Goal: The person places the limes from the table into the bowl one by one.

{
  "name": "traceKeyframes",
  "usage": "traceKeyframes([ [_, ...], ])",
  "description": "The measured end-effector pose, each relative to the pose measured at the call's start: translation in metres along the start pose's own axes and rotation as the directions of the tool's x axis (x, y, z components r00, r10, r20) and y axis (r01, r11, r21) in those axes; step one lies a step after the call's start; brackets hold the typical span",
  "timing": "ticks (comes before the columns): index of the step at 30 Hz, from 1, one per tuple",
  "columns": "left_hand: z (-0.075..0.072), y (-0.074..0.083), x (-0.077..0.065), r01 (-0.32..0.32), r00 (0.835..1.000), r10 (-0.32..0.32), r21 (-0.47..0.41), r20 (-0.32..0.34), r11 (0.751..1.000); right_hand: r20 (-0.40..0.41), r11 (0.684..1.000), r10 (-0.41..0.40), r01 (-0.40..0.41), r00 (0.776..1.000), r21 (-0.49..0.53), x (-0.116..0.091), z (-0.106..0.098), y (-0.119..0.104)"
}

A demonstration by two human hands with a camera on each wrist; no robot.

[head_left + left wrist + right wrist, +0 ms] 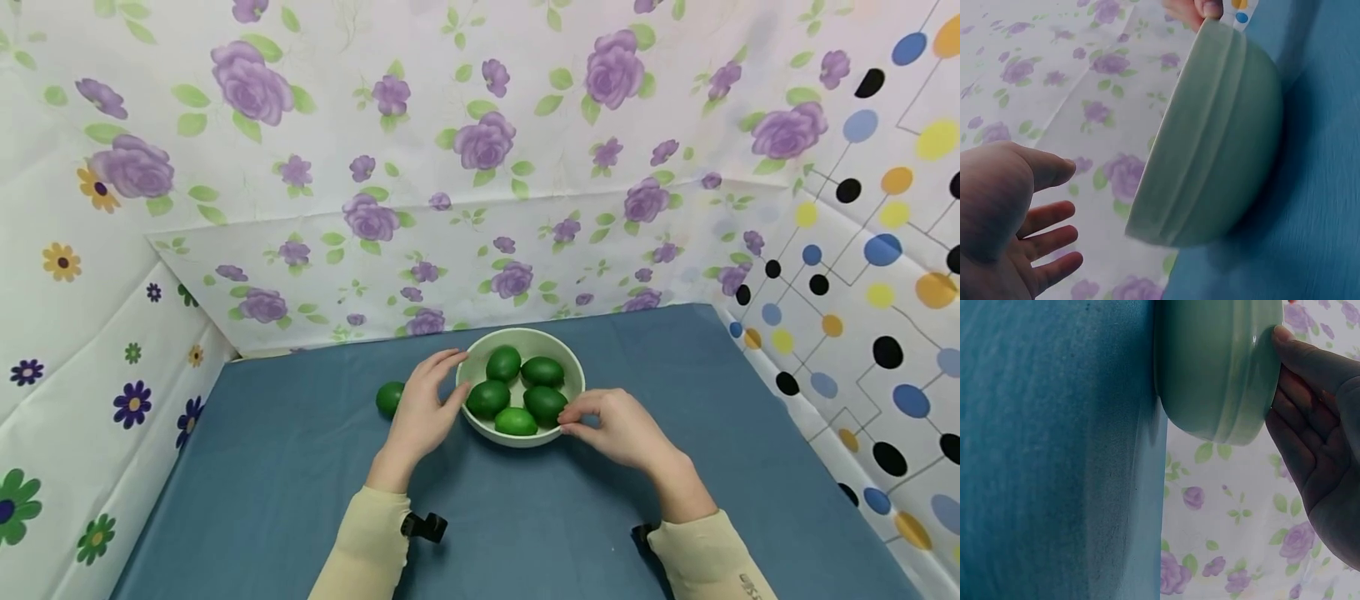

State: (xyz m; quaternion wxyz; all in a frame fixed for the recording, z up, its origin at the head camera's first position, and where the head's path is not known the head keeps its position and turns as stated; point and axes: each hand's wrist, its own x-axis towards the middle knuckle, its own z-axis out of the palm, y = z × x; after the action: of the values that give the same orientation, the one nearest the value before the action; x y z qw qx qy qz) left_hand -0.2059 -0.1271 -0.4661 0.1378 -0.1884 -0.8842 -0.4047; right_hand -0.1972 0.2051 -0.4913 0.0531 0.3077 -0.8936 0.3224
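A pale green bowl [519, 440] stands on the blue-covered table, holding several dark green oval fruits [489, 399] and one brighter green fruit [515, 422]. My right hand [618, 425] pinches the bowl's right rim, its thumb against the outer wall in the right wrist view; some fingertips are hidden there. Beside the left rim is my left hand [426, 408], fingers spread and relaxed. The left wrist view shows this hand [1016, 219] apart from the bowl [1216, 144], with nothing in it. Partly hidden behind the left hand, another dark green fruit [388, 399] lies on the table.
A blue cloth [300, 483] covers the table. Behind it rises a white floral sheet [480, 250]. Flower-patterned fabric [112, 350] hangs at the left, and dotted fabric [855, 317] at the right. A black wrist strap [424, 527] sits on the left sleeve.
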Motion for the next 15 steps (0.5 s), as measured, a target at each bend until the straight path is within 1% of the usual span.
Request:
traceKeyframes([
  [4, -0.010, -0.011, -0.006, 0.046, 0.999, -0.046, 0.022, -0.026, 0.999, 0.001, 1.000, -0.002, 0.002, 1.000, -0.001, -0.001, 0.000, 0.000],
  [9, -0.021, -0.028, -0.012, 0.128, 0.992, -0.125, 0.096, -0.035, 0.987, -0.002, 1.000, 0.002, -0.002, 1.000, 0.003, -0.001, -0.001, 0.000],
  [12, -0.026, -0.040, -0.017, 0.176, 0.984, -0.174, 0.136, -0.026, 0.975, -0.007, 1.000, 0.001, -0.001, 1.000, 0.003, 0.000, 0.000, 0.001],
  [15, -0.031, -0.050, -0.023, 0.224, 0.974, -0.226, 0.159, -0.003, 0.962, -0.008, 1.000, 0.001, -0.001, 1.000, 0.002, -0.001, 0.001, 0.000],
])
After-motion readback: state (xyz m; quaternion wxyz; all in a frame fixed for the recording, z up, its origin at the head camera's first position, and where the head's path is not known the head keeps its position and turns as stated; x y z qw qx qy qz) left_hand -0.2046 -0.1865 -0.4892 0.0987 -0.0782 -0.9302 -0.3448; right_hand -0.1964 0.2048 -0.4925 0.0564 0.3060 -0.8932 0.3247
